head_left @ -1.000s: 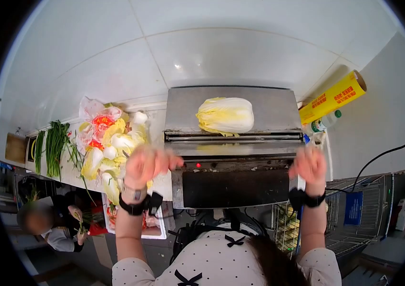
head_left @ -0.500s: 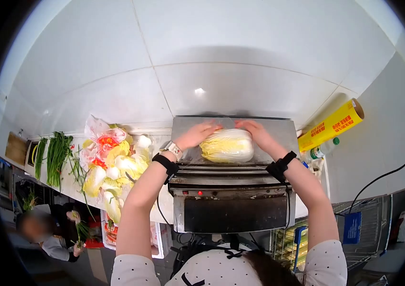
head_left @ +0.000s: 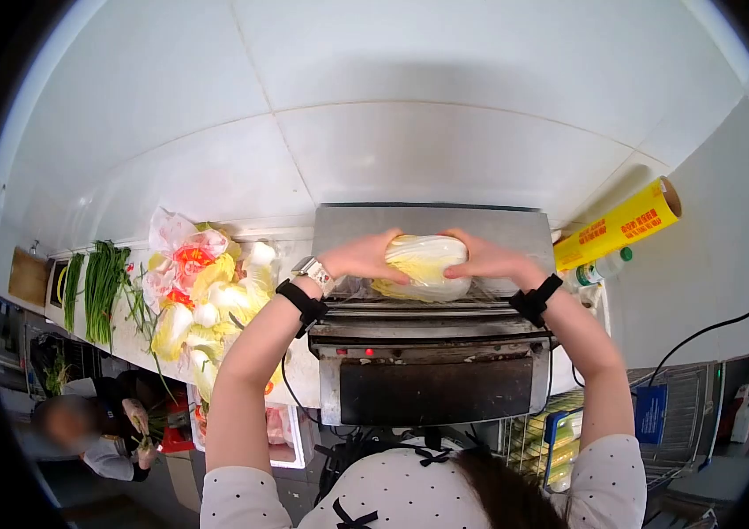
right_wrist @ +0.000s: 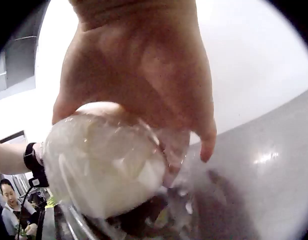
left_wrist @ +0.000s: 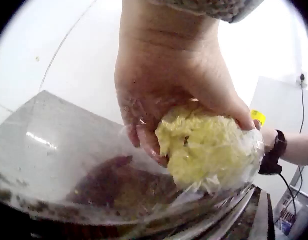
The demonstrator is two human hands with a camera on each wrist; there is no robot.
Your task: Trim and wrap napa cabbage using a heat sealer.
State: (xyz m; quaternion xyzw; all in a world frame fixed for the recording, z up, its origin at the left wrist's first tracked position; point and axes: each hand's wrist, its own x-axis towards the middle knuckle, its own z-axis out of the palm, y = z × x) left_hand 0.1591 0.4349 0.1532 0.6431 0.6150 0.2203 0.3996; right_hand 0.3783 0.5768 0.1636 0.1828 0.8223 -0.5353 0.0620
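A napa cabbage [head_left: 427, 266], pale with yellow leaves, is covered in clear film over a metal wrapping machine [head_left: 436, 392]. My left hand [head_left: 364, 258] grips its leafy end, thumb in front and fingers behind. Around the white base, my right hand [head_left: 496, 258] holds from the other side. In the left wrist view, crinkled film [left_wrist: 196, 187] hangs below the yellow leaf end of the cabbage [left_wrist: 209, 145]. The right wrist view has the rounded base under shiny film, with loose film beneath the fingers.
Cabbage leaves [head_left: 216, 291] and plastic bags are heaped left of the machine, with green stalks [head_left: 105, 286] beyond. A yellow roll [head_left: 621, 225] and a bottle [head_left: 608, 264] stand at right. A cart [head_left: 674, 423] is lower right; another person [head_left: 114, 423] is lower left.
My hands, first apart in front of the machine, have reached to the cabbage's two ends. The cabbage, bare at first, now has film over it, and my thumbs have come round its front.
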